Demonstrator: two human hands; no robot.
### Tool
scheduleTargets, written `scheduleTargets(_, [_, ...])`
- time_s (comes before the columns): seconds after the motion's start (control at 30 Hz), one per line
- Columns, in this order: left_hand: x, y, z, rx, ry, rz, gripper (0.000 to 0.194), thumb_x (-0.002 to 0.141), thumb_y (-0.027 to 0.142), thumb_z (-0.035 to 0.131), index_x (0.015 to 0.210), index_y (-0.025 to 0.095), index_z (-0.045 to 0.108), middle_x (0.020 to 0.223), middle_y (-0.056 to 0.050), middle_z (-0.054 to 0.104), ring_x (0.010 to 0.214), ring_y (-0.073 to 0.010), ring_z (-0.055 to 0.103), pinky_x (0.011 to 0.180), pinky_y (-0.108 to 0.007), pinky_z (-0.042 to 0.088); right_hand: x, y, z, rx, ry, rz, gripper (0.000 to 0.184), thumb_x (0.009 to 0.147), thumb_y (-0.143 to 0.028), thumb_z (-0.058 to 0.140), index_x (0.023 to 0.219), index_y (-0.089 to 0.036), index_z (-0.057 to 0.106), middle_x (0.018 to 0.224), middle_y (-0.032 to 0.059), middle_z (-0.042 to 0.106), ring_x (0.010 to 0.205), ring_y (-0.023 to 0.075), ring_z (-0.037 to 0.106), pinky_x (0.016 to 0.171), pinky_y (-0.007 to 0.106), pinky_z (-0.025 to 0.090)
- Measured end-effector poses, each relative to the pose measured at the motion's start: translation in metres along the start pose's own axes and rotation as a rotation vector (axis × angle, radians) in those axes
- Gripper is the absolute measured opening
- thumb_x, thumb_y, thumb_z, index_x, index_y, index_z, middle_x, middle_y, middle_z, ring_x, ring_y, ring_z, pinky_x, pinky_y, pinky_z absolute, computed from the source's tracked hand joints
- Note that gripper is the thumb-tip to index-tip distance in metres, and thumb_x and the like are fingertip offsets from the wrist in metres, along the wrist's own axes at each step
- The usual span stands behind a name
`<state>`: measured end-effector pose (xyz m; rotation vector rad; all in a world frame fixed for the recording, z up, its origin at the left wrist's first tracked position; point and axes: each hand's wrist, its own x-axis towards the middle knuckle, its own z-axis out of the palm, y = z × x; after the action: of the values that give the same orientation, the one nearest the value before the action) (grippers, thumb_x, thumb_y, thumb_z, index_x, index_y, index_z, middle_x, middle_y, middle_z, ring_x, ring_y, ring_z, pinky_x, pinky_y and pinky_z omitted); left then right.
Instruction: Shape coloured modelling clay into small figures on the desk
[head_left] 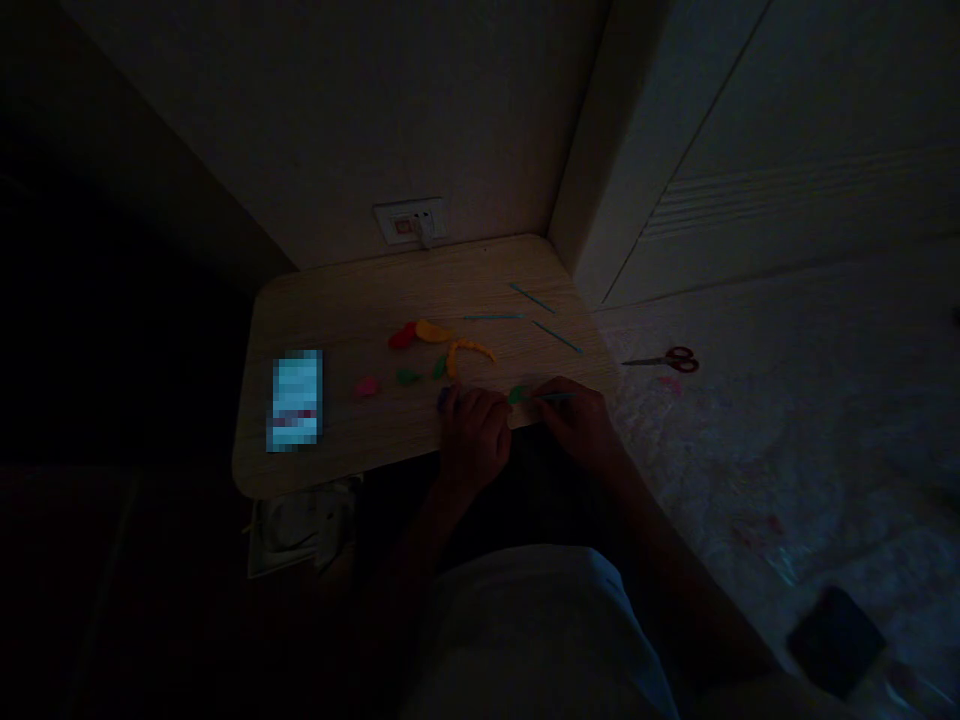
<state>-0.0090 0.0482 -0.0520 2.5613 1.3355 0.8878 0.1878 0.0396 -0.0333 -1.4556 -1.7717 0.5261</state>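
In the dim light, my right hand (576,412) is closed around a thin blue stick-like modelling tool (556,397). The tool's left end reaches a small green clay piece (517,395) at the table's front edge. My left hand (476,432) has its fingers curled, and their tips on the right meet that green piece; darkness hides the exact grip. A dark purple lump (443,399) shows beside the left fingers. Just beyond lie a curved orange clay strip (471,346), green lumps (407,376), a red lump (402,336), an orange-yellow lump (432,331) and a pink lump (367,386).
Several thin blue sticks (493,317) lie toward the back right of the small wooden table (322,300). A lit phone-like rectangle (295,400), blurred out, rests at left. Red-handled scissors (679,360) lie right of the table. A wall socket (409,221) holds a plug.
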Motion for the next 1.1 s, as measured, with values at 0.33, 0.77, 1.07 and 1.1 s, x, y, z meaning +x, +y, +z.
scheduleTargets(0.33, [0.0009,0.0001,-0.0019,0.03,-0.047,0.014,0.029,0.09,0.015,0.06,0.115,0.023,0.073,0.115,-0.008,0.076,0.113,-0.0294,0.063,0.121,-0.058,0.028,-0.0006,-0.0015,-0.0048,-0.012,-0.044,-0.03,0.009,0.095,-0.023,0.062,0.09,-0.021,0.068,0.088,0.007,0.075,0.083,0.0238,0.071,0.076,0.035,0.053])
scheduleTargets(0.77, [0.0016,0.0013,-0.0035,0.027,-0.08,0.02,0.035,0.089,0.016,0.062,0.12,0.025,0.074,0.121,-0.009,0.074,0.117,-0.0326,0.062,0.121,-0.062,0.028,-0.0001,0.0065,-0.0046,-0.009,0.058,0.018,0.01,0.094,-0.026,0.063,0.089,-0.021,0.071,0.085,0.0057,0.075,0.079,0.0229,0.071,0.074,0.034,0.053])
scheduleTargets(1.07, [-0.0025,-0.0006,-0.001,-0.036,0.026,0.025,0.031,0.092,0.013,0.056,0.119,0.019,0.069,0.118,-0.009,0.078,0.117,-0.0299,0.065,0.123,-0.059,0.025,0.0038,0.0058,-0.003,-0.009,0.059,0.05,0.012,0.095,-0.027,0.062,0.091,-0.021,0.071,0.086,0.006,0.076,0.08,0.0232,0.071,0.075,0.035,0.053])
scheduleTargets(1.1, [-0.0026,-0.0007,-0.001,-0.037,0.033,0.025,0.03,0.093,0.013,0.056,0.119,0.019,0.069,0.117,-0.009,0.077,0.117,-0.0295,0.065,0.123,-0.058,0.026,0.0039,0.006,-0.0024,-0.007,0.061,0.05,0.012,0.095,-0.027,0.062,0.091,-0.021,0.071,0.086,0.0061,0.077,0.079,0.0231,0.071,0.074,0.035,0.052])
